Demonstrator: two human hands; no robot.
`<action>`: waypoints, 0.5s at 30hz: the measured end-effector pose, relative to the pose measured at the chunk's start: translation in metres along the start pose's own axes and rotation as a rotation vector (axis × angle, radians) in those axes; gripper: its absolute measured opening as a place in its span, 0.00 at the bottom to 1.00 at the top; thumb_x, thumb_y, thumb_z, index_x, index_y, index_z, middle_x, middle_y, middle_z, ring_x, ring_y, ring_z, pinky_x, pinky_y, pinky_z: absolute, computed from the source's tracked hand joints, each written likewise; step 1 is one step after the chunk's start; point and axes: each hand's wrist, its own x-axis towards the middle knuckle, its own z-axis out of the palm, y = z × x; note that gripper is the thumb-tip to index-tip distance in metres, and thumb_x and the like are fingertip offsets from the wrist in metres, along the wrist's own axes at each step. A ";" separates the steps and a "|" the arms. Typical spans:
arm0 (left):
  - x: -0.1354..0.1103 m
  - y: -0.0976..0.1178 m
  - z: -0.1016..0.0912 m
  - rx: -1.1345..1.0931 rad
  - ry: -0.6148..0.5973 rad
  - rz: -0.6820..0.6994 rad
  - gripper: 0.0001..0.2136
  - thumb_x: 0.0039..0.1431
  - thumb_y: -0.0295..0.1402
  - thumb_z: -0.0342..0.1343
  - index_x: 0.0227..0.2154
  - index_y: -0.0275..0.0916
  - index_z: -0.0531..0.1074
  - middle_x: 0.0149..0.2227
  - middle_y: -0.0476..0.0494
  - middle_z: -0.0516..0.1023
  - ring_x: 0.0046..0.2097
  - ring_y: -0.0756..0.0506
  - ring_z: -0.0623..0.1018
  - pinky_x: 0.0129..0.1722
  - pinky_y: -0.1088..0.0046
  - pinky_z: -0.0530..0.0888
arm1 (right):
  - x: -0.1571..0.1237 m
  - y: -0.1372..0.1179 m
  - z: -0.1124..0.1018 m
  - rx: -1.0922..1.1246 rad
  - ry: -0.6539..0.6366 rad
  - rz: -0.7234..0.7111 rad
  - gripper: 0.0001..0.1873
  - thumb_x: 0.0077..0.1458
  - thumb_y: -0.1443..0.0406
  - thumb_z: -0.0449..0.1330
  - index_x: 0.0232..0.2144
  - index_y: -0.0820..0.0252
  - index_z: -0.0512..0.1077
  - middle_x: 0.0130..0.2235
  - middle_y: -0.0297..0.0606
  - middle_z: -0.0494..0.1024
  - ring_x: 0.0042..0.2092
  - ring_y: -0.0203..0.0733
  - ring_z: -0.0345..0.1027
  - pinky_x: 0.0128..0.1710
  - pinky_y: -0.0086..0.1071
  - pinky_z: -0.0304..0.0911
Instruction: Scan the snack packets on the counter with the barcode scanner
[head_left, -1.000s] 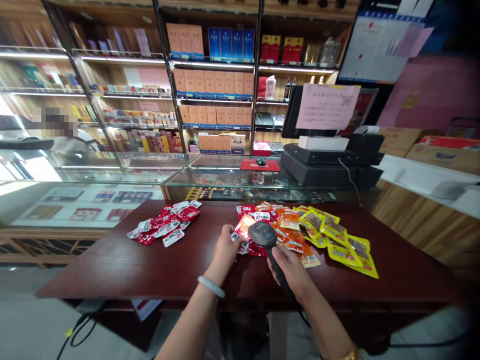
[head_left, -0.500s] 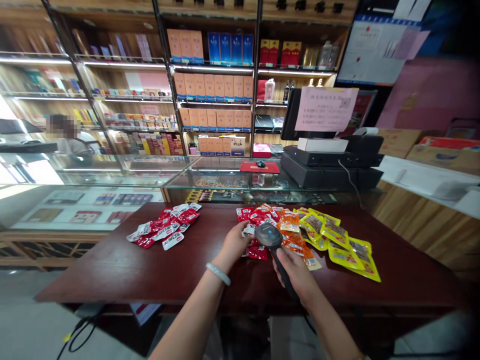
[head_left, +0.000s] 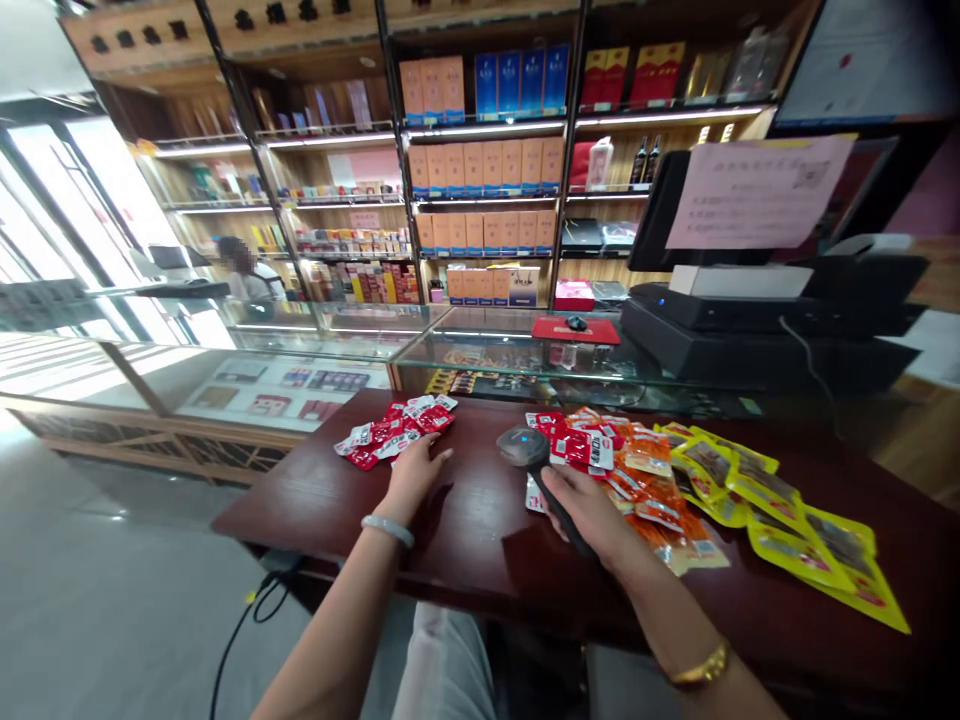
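Observation:
My right hand is wrapped round the handle of a dark barcode scanner, whose head sits just left of a mixed heap of red and orange snack packets. My left hand lies with fingers stretched out on the dark wooden table, its fingertips at the near edge of a separate pile of red packets. I cannot see a packet under that hand. Yellow packets trail off to the right of the heap.
A glass display counter runs behind the table, with a till and monitor at the right. Shelves of boxed goods fill the back wall. A person sits far left. A cable hangs below the table's left corner.
My left hand has left the mixed heap and moved left across the table to the red pile. The view has swung left, and the scanner has stayed by the heap.

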 end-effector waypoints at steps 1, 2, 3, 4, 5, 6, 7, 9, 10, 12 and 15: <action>0.005 0.000 -0.003 0.026 0.014 0.003 0.22 0.60 0.41 0.55 0.55 0.38 0.71 0.54 0.35 0.76 0.55 0.39 0.74 0.55 0.65 0.67 | 0.010 -0.003 0.005 -0.026 -0.021 -0.014 0.25 0.53 0.42 0.58 0.26 0.58 0.66 0.20 0.27 0.67 0.18 0.31 0.59 0.16 0.24 0.54; 0.012 0.000 -0.006 0.062 0.032 0.005 0.22 0.60 0.41 0.54 0.55 0.38 0.71 0.54 0.35 0.76 0.55 0.39 0.73 0.56 0.65 0.66 | 0.021 -0.006 0.011 -0.050 -0.042 -0.025 0.26 0.54 0.42 0.57 0.25 0.58 0.65 0.20 0.28 0.67 0.17 0.31 0.59 0.16 0.24 0.54; 0.020 0.000 -0.009 0.105 0.051 0.007 0.22 0.61 0.40 0.53 0.55 0.38 0.70 0.54 0.34 0.75 0.56 0.38 0.72 0.57 0.64 0.65 | 0.033 -0.008 0.016 -0.065 -0.071 -0.023 0.26 0.54 0.41 0.56 0.25 0.57 0.65 0.20 0.28 0.67 0.17 0.31 0.59 0.15 0.25 0.54; 0.028 0.000 -0.012 0.152 0.064 0.007 0.22 0.61 0.40 0.52 0.56 0.38 0.70 0.54 0.34 0.75 0.57 0.38 0.71 0.57 0.63 0.64 | 0.044 -0.011 0.020 -0.079 -0.083 -0.035 0.26 0.53 0.41 0.56 0.26 0.57 0.65 0.20 0.28 0.68 0.17 0.31 0.58 0.15 0.25 0.53; 0.038 -0.001 -0.014 0.195 0.071 0.002 0.22 0.61 0.39 0.52 0.56 0.38 0.69 0.55 0.33 0.74 0.58 0.37 0.70 0.58 0.62 0.63 | 0.056 -0.014 0.023 -0.102 -0.103 -0.046 0.26 0.53 0.41 0.56 0.27 0.58 0.66 0.20 0.28 0.68 0.17 0.31 0.59 0.15 0.25 0.53; 0.048 -0.002 -0.016 0.230 0.068 -0.007 0.23 0.60 0.39 0.52 0.57 0.40 0.69 0.56 0.32 0.72 0.59 0.35 0.69 0.58 0.60 0.62 | 0.066 -0.017 0.025 -0.130 -0.115 -0.051 0.26 0.54 0.41 0.57 0.28 0.58 0.67 0.20 0.28 0.69 0.17 0.31 0.59 0.15 0.25 0.53; 0.059 -0.003 -0.017 0.257 0.050 -0.019 0.24 0.59 0.39 0.53 0.58 0.43 0.68 0.58 0.32 0.70 0.60 0.34 0.67 0.58 0.57 0.62 | 0.076 -0.019 0.026 -0.164 -0.121 -0.055 0.26 0.54 0.41 0.57 0.29 0.58 0.69 0.20 0.28 0.69 0.17 0.31 0.59 0.15 0.25 0.53; 0.078 -0.009 -0.019 0.297 -0.021 -0.038 0.28 0.54 0.40 0.58 0.59 0.49 0.66 0.63 0.34 0.64 0.64 0.31 0.61 0.59 0.52 0.60 | 0.092 -0.021 0.024 -0.244 -0.137 -0.062 0.25 0.54 0.43 0.58 0.30 0.59 0.71 0.20 0.29 0.69 0.18 0.31 0.60 0.16 0.24 0.53; 0.087 -0.013 -0.019 0.317 -0.069 -0.042 0.30 0.51 0.40 0.61 0.59 0.52 0.65 0.65 0.36 0.62 0.65 0.30 0.59 0.59 0.50 0.58 | 0.098 -0.021 0.022 -0.281 -0.147 -0.068 0.25 0.55 0.43 0.58 0.31 0.59 0.71 0.20 0.29 0.69 0.18 0.31 0.60 0.16 0.24 0.53; 0.101 -0.021 -0.017 0.367 -0.164 -0.025 0.35 0.45 0.40 0.65 0.59 0.54 0.65 0.65 0.36 0.62 0.66 0.29 0.57 0.60 0.48 0.55 | 0.107 -0.019 0.014 -0.327 -0.167 -0.079 0.25 0.55 0.44 0.58 0.31 0.60 0.71 0.21 0.29 0.70 0.19 0.32 0.61 0.17 0.25 0.53; 0.111 -0.030 -0.012 0.426 -0.194 0.035 0.38 0.41 0.42 0.67 0.59 0.49 0.64 0.61 0.33 0.67 0.63 0.30 0.62 0.61 0.49 0.53 | 0.115 -0.012 0.003 -0.301 -0.184 -0.058 0.26 0.55 0.42 0.57 0.31 0.59 0.70 0.21 0.29 0.69 0.18 0.31 0.60 0.17 0.25 0.53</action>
